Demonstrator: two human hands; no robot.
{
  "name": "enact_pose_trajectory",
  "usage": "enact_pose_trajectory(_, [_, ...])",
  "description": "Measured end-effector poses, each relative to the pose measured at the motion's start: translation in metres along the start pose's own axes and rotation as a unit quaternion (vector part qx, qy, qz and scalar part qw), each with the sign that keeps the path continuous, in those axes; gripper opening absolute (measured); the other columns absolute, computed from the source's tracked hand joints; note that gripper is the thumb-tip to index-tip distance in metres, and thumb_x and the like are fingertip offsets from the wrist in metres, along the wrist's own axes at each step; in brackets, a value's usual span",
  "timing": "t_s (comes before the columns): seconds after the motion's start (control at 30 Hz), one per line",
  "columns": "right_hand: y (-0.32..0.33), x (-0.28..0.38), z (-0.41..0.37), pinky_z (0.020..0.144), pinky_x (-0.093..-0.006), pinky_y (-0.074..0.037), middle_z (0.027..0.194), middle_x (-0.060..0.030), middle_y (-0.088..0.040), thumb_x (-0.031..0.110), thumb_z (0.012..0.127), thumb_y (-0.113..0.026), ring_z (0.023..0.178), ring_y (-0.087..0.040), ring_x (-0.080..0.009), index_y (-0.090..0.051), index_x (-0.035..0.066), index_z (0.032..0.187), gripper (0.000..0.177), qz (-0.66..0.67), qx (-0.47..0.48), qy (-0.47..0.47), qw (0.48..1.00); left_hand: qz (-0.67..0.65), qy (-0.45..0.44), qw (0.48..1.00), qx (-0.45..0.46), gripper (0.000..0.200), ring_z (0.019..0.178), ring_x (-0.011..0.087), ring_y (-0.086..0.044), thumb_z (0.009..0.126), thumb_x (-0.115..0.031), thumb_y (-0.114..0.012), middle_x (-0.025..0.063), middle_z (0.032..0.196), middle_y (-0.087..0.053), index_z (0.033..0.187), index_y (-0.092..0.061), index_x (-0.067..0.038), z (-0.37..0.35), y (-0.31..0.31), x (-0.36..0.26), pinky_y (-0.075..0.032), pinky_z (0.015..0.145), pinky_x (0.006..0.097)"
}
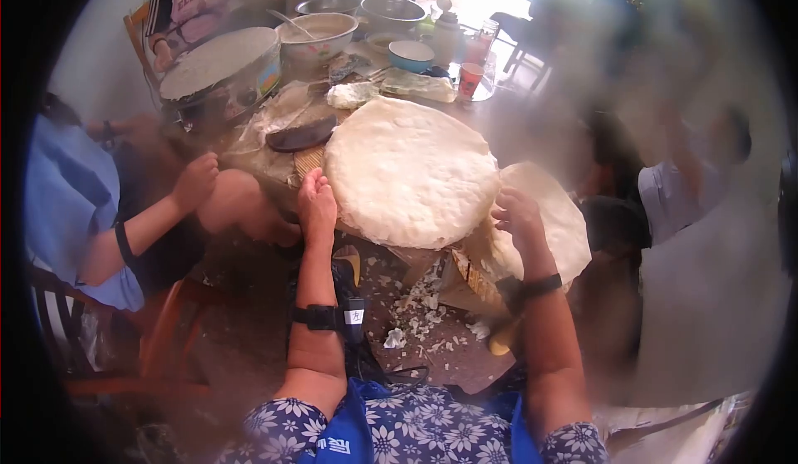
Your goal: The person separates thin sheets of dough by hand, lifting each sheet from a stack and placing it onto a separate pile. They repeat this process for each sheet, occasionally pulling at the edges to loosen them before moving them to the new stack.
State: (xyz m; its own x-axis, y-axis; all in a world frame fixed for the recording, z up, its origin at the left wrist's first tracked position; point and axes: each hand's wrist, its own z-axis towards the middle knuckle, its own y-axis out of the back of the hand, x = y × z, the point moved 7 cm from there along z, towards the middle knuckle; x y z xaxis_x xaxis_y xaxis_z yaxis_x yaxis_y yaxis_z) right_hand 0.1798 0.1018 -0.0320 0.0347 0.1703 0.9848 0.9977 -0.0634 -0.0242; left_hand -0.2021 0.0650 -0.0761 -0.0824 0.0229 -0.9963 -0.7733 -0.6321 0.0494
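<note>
A large round pale pancake (411, 173) is in front of me, tilted up toward me. My left hand (317, 205) is closed on its left edge. At its right edge, my right hand (521, 215) has curled fingers pinching the rim. A second pale pancake (559, 219) lies beneath and to the right, partly hidden by the first pancake and my right hand. A dark, long scraper-like block (301, 135) rests just beyond my left hand, near a piece of woven matting (307, 162).
A round griddle (223, 67) with a pale sheet on it stands at the back left. Behind are a batter bowl (317, 47), a metal bowl (392, 11) and a red cup (470, 80). People sit at left and right. White crumbs (420, 306) litter the floor.
</note>
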Motion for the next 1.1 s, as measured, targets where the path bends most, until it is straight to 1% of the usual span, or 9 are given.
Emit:
enact_pose_trajectory(0.17, [0.005, 0.001, 0.008, 0.046, -0.0220, -0.045, 0.075, -0.0013, -0.058, 0.012, 0.080, -0.062, 0.058, -0.057, -0.0101, -0.057, 0.005, 0.101, 0.023, 0.003, -0.029, 0.003, 1.000, 0.017, -0.013, 1.000, 0.007, 0.036, 0.097, 0.0183, -0.057, 0.083, -0.002, -0.046, 0.0126, 0.107, -0.059, 0.119, -0.050, 0.002, 0.010, -0.004, 0.007, -0.044, 0.086, 0.0290])
enact_pose_trajectory(0.3, [-0.009, 0.013, 0.010, 0.060, -0.0267, -0.045, 0.081, -0.0006, -0.059, 0.018, 0.082, -0.060, 0.073, -0.058, -0.0114, -0.056, 0.009, 0.091, 0.013, 0.040, -0.007, 0.013, 0.999, -0.018, 0.016, 1.000, 0.019, 0.038, 0.102, 0.0208, -0.056, 0.084, -0.003, -0.043, 0.0159, 0.111, -0.058, 0.121, -0.048, 0.004, 0.005, -0.003, 0.001, -0.042, 0.090, 0.0301])
enact_pose_trajectory(0.4, [-0.025, 0.010, 0.016, 0.071, -0.0357, -0.053, 0.091, -0.0050, -0.060, 0.014, 0.083, -0.059, 0.077, -0.061, -0.0160, -0.051, 0.006, 0.103, 0.023, 0.187, 0.043, 0.024, 0.981, -0.070, 0.025, 0.997, 0.027, 0.036, 0.102, 0.0190, -0.054, 0.086, -0.004, -0.046, 0.0129, 0.112, -0.057, 0.121, -0.048, 0.003, 0.017, -0.003, 0.022, -0.041, 0.090, 0.0293])
enact_pose_trajectory(0.47, [-0.038, 0.001, 0.025, 0.064, -0.0330, -0.054, 0.091, -0.0048, -0.061, 0.012, 0.082, -0.060, 0.074, -0.062, -0.0159, -0.052, 0.006, 0.102, 0.022, 0.273, 0.083, 0.029, 0.958, -0.078, 0.021, 0.996, 0.037, 0.038, 0.102, 0.0177, -0.053, 0.086, -0.008, -0.049, 0.0116, 0.112, -0.056, 0.122, -0.048, 0.004, 0.011, -0.003, 0.014, -0.040, 0.091, 0.0294])
enact_pose_trajectory(0.53, [-0.043, -0.005, 0.016, 0.077, -0.0358, -0.052, 0.104, -0.0077, -0.061, 0.008, 0.083, -0.058, 0.090, -0.061, -0.0204, -0.051, 0.003, 0.113, 0.031, 0.216, 0.045, -0.016, 0.975, -0.084, -0.006, 0.995, 0.045, 0.037, 0.101, 0.0172, -0.053, 0.087, -0.009, -0.049, 0.0109, 0.113, -0.055, 0.122, -0.047, 0.004, 0.022, -0.002, 0.030, -0.040, 0.091, 0.0295])
enact_pose_trajectory(0.6, [-0.047, -0.003, 0.012, 0.075, -0.0367, -0.053, 0.105, -0.0077, -0.061, 0.005, 0.081, -0.060, 0.089, -0.062, -0.0209, -0.052, 0.003, 0.113, 0.034, 0.161, 0.008, -0.016, 0.987, -0.093, 0.003, 0.994, 0.049, 0.037, 0.101, 0.0175, -0.052, 0.086, -0.008, -0.048, 0.0104, 0.113, -0.054, 0.121, -0.047, 0.004, 0.020, -0.002, 0.022, -0.040, 0.091, 0.0296])
enact_pose_trajectory(0.8, [-0.061, 0.025, 0.024, 0.078, -0.0435, -0.053, 0.099, -0.0096, -0.059, 0.000, 0.081, -0.054, 0.087, -0.060, -0.0238, -0.048, 0.003, 0.112, 0.031, 0.323, 0.037, 0.029, 0.945, -0.151, 0.024, 0.988, 0.036, 0.036, 0.099, 0.0171, -0.052, 0.087, -0.010, -0.050, 0.0086, 0.111, -0.054, 0.121, -0.048, 0.000, 0.024, 0.005, 0.027, -0.041, 0.087, 0.0290])
enact_pose_trajectory(0.9, [-0.064, 0.037, 0.032, 0.086, -0.0432, -0.049, 0.104, -0.0131, -0.058, 0.000, 0.083, -0.050, 0.093, -0.060, -0.0274, -0.046, -0.001, 0.115, 0.032, 0.376, 0.078, 0.030, 0.923, -0.245, 0.066, 0.967, 0.036, 0.034, 0.098, 0.0172, -0.053, 0.087, -0.012, -0.053, 0.0079, 0.109, -0.054, 0.119, -0.049, -0.004, 0.013, 0.005, 0.015, -0.042, 0.085, 0.0292])
enact_pose_trajectory(1.1, [-0.053, 0.013, 0.034, 0.078, -0.0441, -0.052, 0.097, -0.0110, -0.059, -0.004, 0.079, -0.053, 0.087, -0.061, -0.0259, -0.049, 0.002, 0.108, 0.030, 0.360, 0.035, 0.015, 0.932, -0.418, 0.069, 0.890, 0.168, 0.032, 0.099, 0.0185, -0.054, 0.086, -0.011, -0.055, 0.0081, 0.110, -0.055, 0.117, -0.048, -0.003, 0.014, -0.017, 0.021, -0.044, 0.086, 0.0317])
